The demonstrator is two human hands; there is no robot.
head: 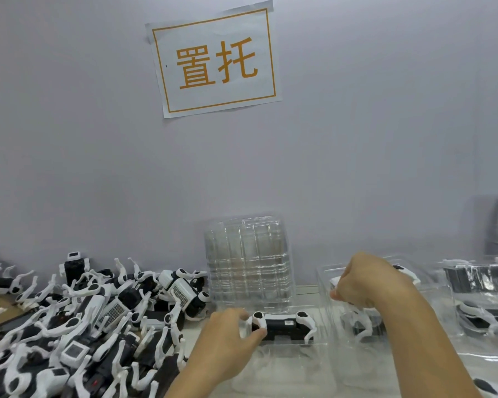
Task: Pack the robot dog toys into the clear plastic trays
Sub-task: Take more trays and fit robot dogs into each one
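black toy dog point(282, 326) lies sideways; my left hand point(230, 337) pinches its left end, my right hand point(362, 282) grips a clear tray point(325, 317).

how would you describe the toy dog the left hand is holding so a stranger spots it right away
Find the tall stack of clear trays against the wall. Directly in front lies one robot dog toy, gripped by the left hand. Unlike the heaped dogs, it lies alone.

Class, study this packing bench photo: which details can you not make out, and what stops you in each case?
- Head view: what the right hand pinches, hidden behind its own knuckles.
- Head view: packed trays at the right edge, blurred and cut off.
- Head view: label text on the toy under the left hand, too small.
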